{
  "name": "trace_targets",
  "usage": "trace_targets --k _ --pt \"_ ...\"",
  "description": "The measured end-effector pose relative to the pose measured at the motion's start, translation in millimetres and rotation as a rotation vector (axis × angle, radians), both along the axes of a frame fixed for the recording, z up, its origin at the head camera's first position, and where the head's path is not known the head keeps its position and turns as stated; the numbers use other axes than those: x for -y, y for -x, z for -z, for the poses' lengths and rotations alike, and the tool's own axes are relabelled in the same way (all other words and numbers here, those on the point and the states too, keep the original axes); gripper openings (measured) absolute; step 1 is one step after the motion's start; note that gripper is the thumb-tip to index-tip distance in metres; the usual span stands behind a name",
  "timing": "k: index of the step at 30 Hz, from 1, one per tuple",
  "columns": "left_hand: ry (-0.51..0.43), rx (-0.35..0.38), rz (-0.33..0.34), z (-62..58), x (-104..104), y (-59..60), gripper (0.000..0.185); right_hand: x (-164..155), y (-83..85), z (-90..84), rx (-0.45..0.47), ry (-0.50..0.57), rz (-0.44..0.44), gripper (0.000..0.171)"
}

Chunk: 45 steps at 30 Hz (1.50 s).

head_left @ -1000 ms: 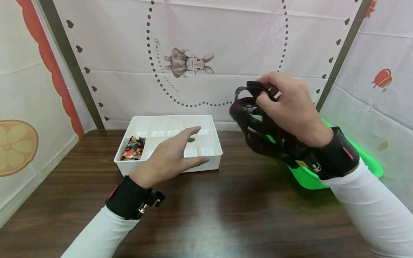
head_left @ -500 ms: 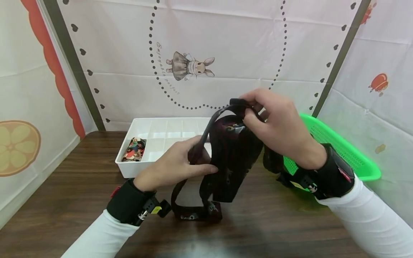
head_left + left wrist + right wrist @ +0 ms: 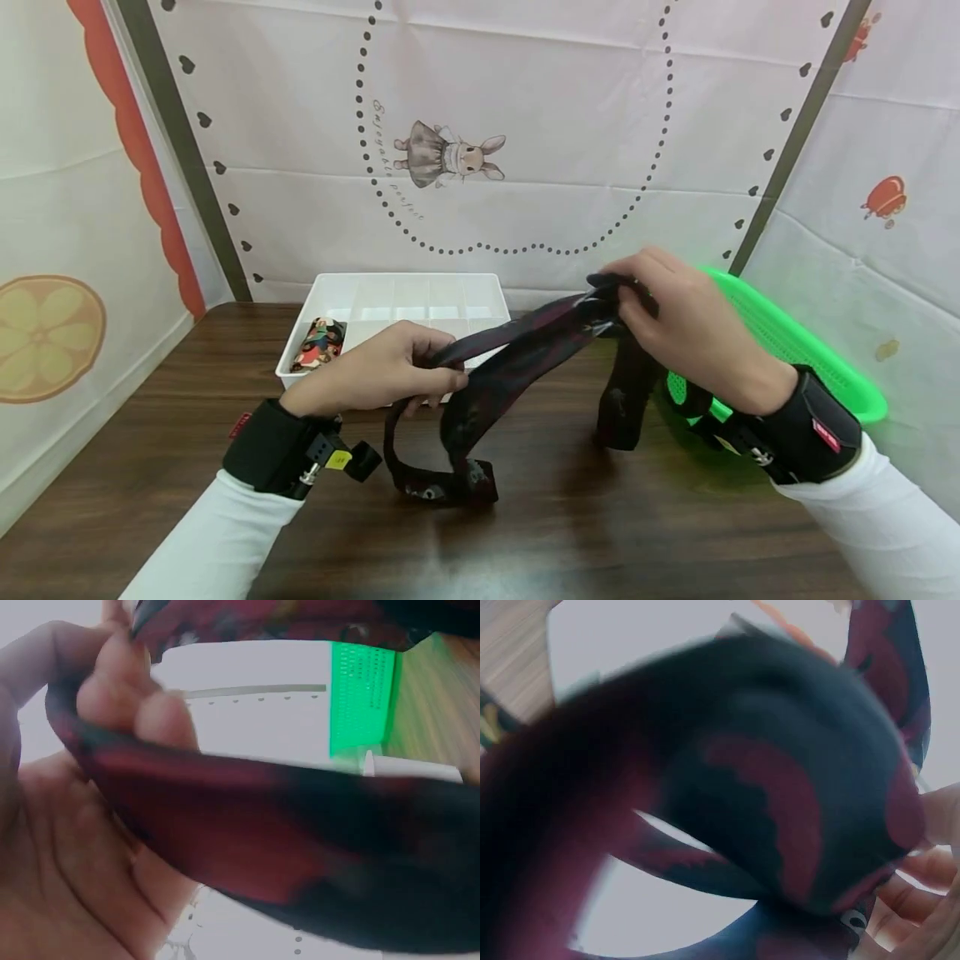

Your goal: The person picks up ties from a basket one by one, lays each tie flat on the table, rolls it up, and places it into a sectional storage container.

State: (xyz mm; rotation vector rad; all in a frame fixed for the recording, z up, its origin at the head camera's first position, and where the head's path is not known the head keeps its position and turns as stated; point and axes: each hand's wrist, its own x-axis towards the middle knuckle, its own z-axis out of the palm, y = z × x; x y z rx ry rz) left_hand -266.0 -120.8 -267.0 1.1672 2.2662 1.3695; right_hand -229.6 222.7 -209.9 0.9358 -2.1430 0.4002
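Note:
A long dark cloth band (image 3: 517, 371) with dark red patches is stretched at a slant between my two hands. My left hand (image 3: 397, 367) pinches its lower left part. From there a loop droops low over the tabletop. With fingers and thumb, my right hand (image 3: 678, 321) grips the upper right end, and another dark length hangs beneath it. In the left wrist view the band (image 3: 217, 825) runs around the curled fingers. Close up in the right wrist view, the wide cloth (image 3: 780, 787) shows a red pattern and folds over itself. Exactly what kind of cloth article it is, I cannot tell.
Behind my left hand stands a white divided box (image 3: 367, 292), with a folded colourful printed piece (image 3: 318, 343) in its left compartment. A bright green basket (image 3: 810, 350) is on the right, partly behind my right wrist. Printed white sheets surround the dark wooden table (image 3: 187, 425).
My right hand has brought the bunched cloth from near the basket to the left and down. My left hand, free at first, has taken hold of it, and the cloth is drawn out between them.

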Motion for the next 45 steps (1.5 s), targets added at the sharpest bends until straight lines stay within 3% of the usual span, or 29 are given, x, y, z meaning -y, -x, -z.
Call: trace_targets --k 7,11,15,19,25,27,30,34,40,42,45 --pt "0.106 0.121 0.061 -1.5 16 4.7 0.024 -38 -4.4 -2.0 -0.081 -0.038 0.118 0.029" --pt "0.174 0.116 0.071 -7.5 31 6.1 0.028 -58 -12.4 -7.3 -0.071 -0.052 0.205 0.029" --pt "0.257 0.063 0.004 -19.3 47 4.7 0.029 -74 -21.1 -9.8 -0.062 -0.123 0.300 0.029" --pt "0.357 0.026 -0.113 -31.0 68 2.3 0.030 -77 -24.9 5.9 -0.031 -0.230 0.247 0.031" --pt "0.497 -0.061 -0.321 -35.8 102 3.8 0.031 -43 -27.2 72.1 0.145 -0.284 0.107 0.034" --pt "0.522 -0.073 -0.362 -33.8 111 4.9 0.030 -29 -28.9 95.1 0.227 -0.270 0.067 0.029" --pt "0.554 -0.066 -0.392 -30.6 119 6.7 0.031 -17 -33.7 118.3 0.420 -0.284 0.014 0.025" --pt "0.600 -0.074 -0.420 -30.2 123 8.6 0.032 -17 -39.1 130.5 0.672 -0.362 0.017 0.046" --pt "0.649 -0.115 -0.473 -31.5 133 11.1 0.032 -38 -39.3 141.1 0.822 -0.426 0.086 0.071" --pt "0.665 -0.133 -0.491 -31.0 138 11.8 0.031 -46 -39.6 143.8 0.815 -0.391 0.074 0.063" --pt "0.683 -0.156 -0.507 -28.9 145 12.6 0.032 -53 -40.0 146.8 0.740 -0.300 0.071 0.028"
